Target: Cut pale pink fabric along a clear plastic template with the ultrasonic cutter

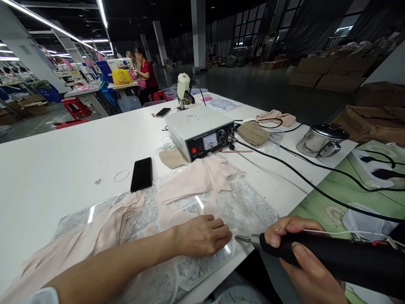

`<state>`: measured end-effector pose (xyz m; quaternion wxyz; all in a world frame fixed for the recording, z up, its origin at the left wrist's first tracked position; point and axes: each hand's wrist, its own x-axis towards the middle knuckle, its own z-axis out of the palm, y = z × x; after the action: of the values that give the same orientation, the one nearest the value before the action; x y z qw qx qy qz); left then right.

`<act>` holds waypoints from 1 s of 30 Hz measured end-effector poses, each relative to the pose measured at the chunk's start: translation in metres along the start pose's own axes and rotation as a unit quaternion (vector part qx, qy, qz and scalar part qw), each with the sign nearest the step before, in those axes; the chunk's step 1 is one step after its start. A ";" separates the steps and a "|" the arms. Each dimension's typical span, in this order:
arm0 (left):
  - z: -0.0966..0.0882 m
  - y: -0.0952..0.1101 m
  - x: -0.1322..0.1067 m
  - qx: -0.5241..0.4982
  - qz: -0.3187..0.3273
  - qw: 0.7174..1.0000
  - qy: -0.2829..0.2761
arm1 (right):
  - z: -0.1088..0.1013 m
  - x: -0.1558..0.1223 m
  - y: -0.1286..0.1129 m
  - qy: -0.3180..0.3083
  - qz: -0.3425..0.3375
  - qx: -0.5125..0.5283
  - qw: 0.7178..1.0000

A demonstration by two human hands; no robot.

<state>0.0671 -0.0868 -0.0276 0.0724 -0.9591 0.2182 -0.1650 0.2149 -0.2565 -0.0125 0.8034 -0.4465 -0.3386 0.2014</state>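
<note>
The pale pink fabric with lace trim (177,198) lies spread at the near edge of the white table (63,160), on top of a clear plastic sheet (249,211). I judge it light, limp and quick to slide on that slick plastic, and the lace looks delicate, so it wants pinning flat close to the working spot and not pinching. My left hand (202,234) rests on it palm down, fingers loosely curled and pressing the cloth, closed round nothing. My right hand (303,257) is wrapped firmly round the black handle of a corded hand tool (332,257), whose metal tip (243,239) points at the lace just beside my left fingertips.

Behind the fabric sits the white control box (202,131) with its dial, its black cable (310,185) trailing across the table's right side toward me, where it could drag on the tool. A black phone (141,174) lies just left of the cloth, a steel pot (321,139) well off to the right, and beige fabric pieces (253,133) by the box. A person in red (147,71) works far behind
</note>
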 end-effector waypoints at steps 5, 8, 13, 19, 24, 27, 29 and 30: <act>-0.001 0.000 0.000 0.000 -0.003 1.000 0.004 | 0.003 0.002 -0.001 -0.018 -0.009 -0.015 1.000; -0.002 0.000 0.000 0.003 -0.001 1.000 -0.001 | 0.004 0.003 0.001 -0.041 -0.024 -0.036 0.998; -0.004 0.000 0.000 -0.009 -0.005 1.000 0.009 | 0.000 0.002 0.005 -0.060 -0.033 -0.058 0.996; -0.005 0.003 -0.004 -0.010 -0.010 1.000 0.008 | -0.002 0.000 0.005 -0.039 -0.035 -0.035 0.998; -0.005 0.004 -0.007 -0.012 -0.005 1.000 0.001 | 0.003 -0.003 0.005 -0.015 -0.034 -0.034 0.999; -0.005 0.004 -0.006 -0.015 -0.001 1.000 -0.004 | 0.002 -0.005 0.006 -0.003 -0.018 -0.036 0.999; -0.005 0.004 -0.006 -0.017 0.000 1.000 -0.004 | 0.000 -0.005 0.006 -0.014 -0.028 -0.039 0.999; -0.006 0.003 -0.005 -0.018 -0.002 1.000 -0.002 | -0.001 -0.004 0.006 -0.018 -0.034 -0.040 0.998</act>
<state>0.0593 -0.0879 -0.0244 0.0553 -0.9610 0.2193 -0.1589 0.2123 -0.2564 -0.0199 0.7848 -0.4630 -0.3761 0.1679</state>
